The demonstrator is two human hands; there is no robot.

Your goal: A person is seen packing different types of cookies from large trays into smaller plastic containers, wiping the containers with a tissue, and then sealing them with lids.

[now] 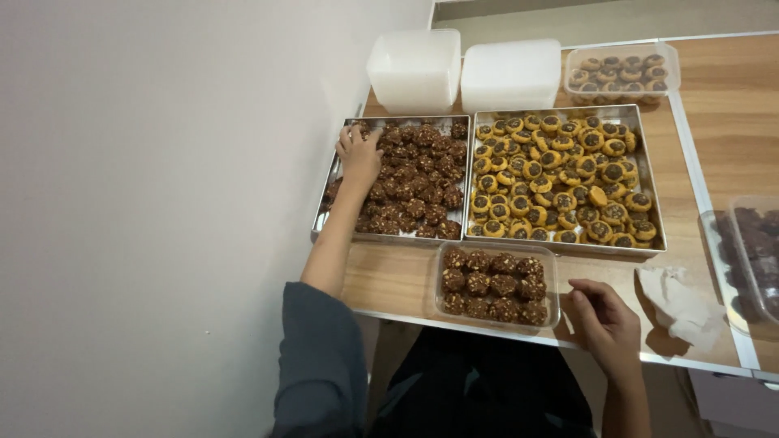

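My left hand (pixel 358 154) reaches into the far left corner of a metal tray (pixel 333 174) full of dark chocolate cookies (pixel 418 174), fingers down on the cookies there; whether it grips one is hidden. A clear plastic container (pixel 497 285) packed with the same dark cookies sits at the table's near edge. My right hand (pixel 602 320) rests just right of that container, fingers loosely curled and holding nothing.
A second metal tray (pixel 654 219) holds yellow chocolate-topped cookies (pixel 560 178). Behind stand stacked empty plastic containers (pixel 415 69) and lids (pixel 511 75), plus a filled container (pixel 621 73). A crumpled tissue (pixel 677 302) and another cookie container (pixel 751 251) lie at right. A wall borders the left.
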